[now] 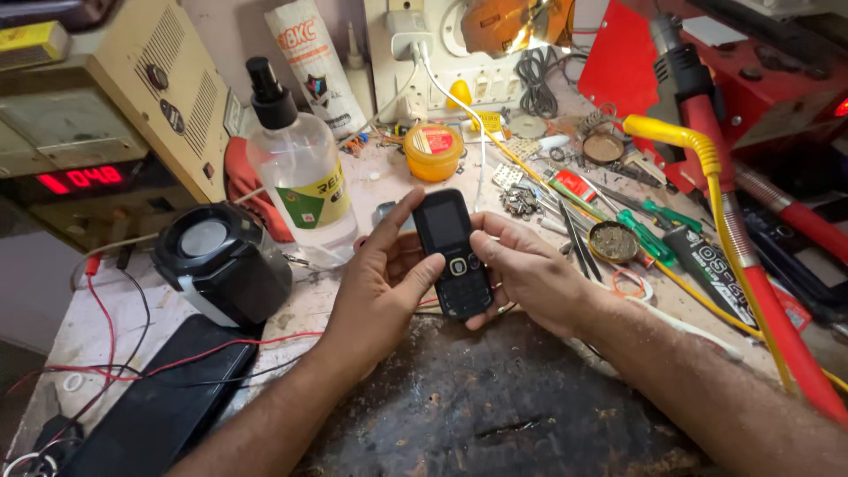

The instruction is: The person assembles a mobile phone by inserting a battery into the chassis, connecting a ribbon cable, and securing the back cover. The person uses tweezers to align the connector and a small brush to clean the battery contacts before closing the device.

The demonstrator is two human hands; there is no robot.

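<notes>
Both hands are gripping a small black keypad phone [452,254] above the worn dark mat [495,406]: the left hand [382,287] is cradling its side, the right hand [521,269] thumbing the keys. It looks like button-testing; lighter, steadier presses seem called for.

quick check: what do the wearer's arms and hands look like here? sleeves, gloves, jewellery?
Both forearms are bare up to the frame edge: no sleeves in view. The left hand and right hand wear no gloves. No watch, bracelet or wrist strap shows on either wrist, and no rings on the fingers in view. No tape, bandage or markings visible.
</notes>
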